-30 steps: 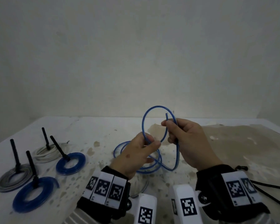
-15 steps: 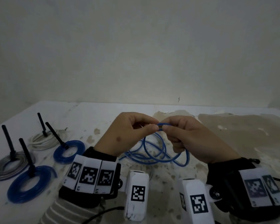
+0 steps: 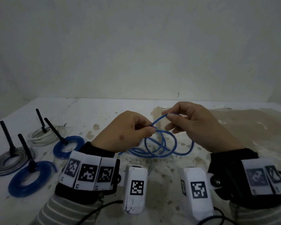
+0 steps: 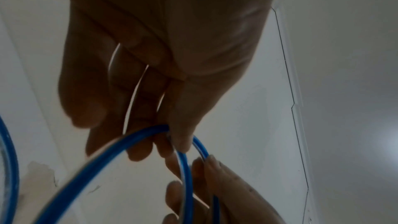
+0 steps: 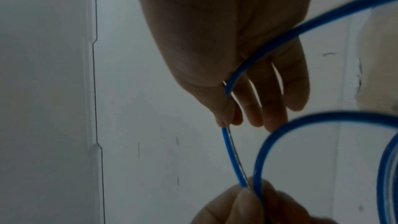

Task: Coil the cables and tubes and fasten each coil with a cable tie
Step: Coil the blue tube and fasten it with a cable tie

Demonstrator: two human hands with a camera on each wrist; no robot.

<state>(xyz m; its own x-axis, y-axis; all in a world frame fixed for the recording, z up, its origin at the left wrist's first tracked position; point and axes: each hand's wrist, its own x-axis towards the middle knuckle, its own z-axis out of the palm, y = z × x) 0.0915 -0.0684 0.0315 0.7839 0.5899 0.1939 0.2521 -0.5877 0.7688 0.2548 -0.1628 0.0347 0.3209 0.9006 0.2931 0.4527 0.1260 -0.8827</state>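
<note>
A thin blue tube [image 3: 161, 144] hangs in loose loops between both hands, its lower loops on the stained white table [image 3: 104, 111]. My left hand [image 3: 150, 129] pinches the tube between thumb and forefinger at the centre of the head view. A little up and to the right, my right hand [image 3: 168, 115] pinches the same tube, its other fingers spread loosely. The left wrist view shows the blue tube [image 4: 129, 144] curving under the left fingertips [image 4: 181, 142]. In the right wrist view the tube [image 5: 233, 157] runs from the right thumb tip down to the left hand.
Four finished coils lie at the left, each with a black cable tie sticking up: a white coil [image 3: 42, 135], a small blue coil [image 3: 68, 146], a grey coil [image 3: 8, 161] and a large blue coil [image 3: 29, 177]. A wall stands behind the table.
The hands lowered from holding an upright loop, came together, then moved apart: the right hand has shifted up and right along the tube while the left keeps its pinch.
</note>
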